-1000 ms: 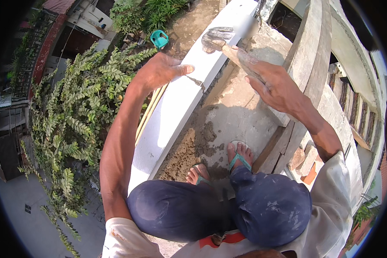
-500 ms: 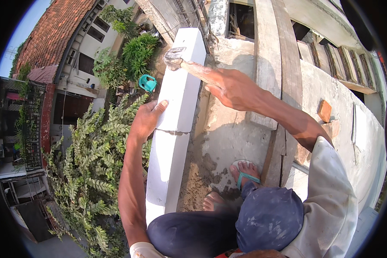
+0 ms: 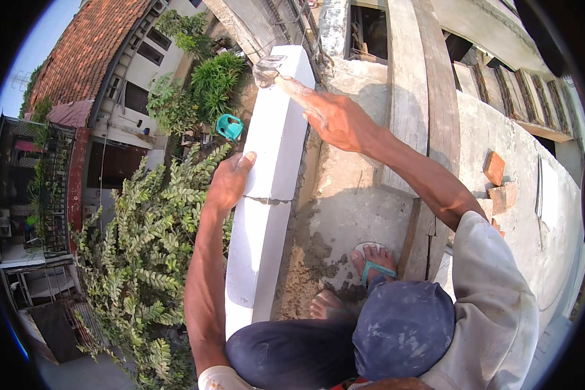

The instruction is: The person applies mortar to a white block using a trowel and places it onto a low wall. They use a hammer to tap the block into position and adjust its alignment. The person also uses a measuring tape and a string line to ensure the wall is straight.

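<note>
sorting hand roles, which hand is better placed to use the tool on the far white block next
Likely right: the right hand holds the tool at the far block; the left hand rests against that block's left edge.

The far block (image 3: 276,130) was white, and the near block (image 3: 250,240) matched it, marked with sunlit and shaded patches. The hand tool (image 3: 266,71) had a grey, smeared head. The trousers (image 3: 403,328) were dark blue with pale smudges, the sleeve (image 3: 494,279) off-white, the sandal strap (image 3: 377,267) turquoise. The chair (image 3: 223,122) was teal, the leafy bush (image 3: 143,260) green, the brick (image 3: 494,168) orange, and the roof (image 3: 91,52) showed rows of orange-brown tiles.
</note>
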A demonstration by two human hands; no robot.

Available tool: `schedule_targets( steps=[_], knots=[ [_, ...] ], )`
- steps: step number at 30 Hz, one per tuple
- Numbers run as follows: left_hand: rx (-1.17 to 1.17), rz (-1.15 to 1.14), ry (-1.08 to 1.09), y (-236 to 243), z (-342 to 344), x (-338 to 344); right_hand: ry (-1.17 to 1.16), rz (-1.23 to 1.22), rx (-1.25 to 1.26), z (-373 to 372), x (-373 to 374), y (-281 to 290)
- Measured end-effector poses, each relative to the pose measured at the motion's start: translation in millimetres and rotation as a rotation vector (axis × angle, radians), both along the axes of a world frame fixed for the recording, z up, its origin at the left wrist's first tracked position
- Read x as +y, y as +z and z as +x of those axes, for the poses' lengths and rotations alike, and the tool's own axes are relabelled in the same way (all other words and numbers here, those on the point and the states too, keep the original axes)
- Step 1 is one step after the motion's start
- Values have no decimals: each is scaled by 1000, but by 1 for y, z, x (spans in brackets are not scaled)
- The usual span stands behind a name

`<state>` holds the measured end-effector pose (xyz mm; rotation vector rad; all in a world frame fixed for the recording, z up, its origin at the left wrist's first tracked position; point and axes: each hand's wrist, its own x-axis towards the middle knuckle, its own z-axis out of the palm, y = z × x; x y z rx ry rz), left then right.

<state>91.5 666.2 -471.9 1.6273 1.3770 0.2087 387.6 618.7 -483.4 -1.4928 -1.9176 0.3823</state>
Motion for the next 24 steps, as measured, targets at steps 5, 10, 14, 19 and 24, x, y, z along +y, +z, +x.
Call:
schedule_targets(
  steps=[5, 10, 14, 19, 24],
  knots=[
    [-5, -29, -9, 13, 12, -6, 1, -34, 61, 7, -2, -5],
    [-58, -33, 3, 7, 10, -7, -34, 40, 133, 9, -7, -11],
    [-26, -100, 32, 17, 1, -10, -144, 153, 197, 9, -51, -17],
    [38, -96, -15, 17, -43, -25, -351, -106, 141, 47, -121, -36],
    [-95, -28, 57, 12, -58, -43, -484, -224, -415, 130, -186, -60]
  ],
)
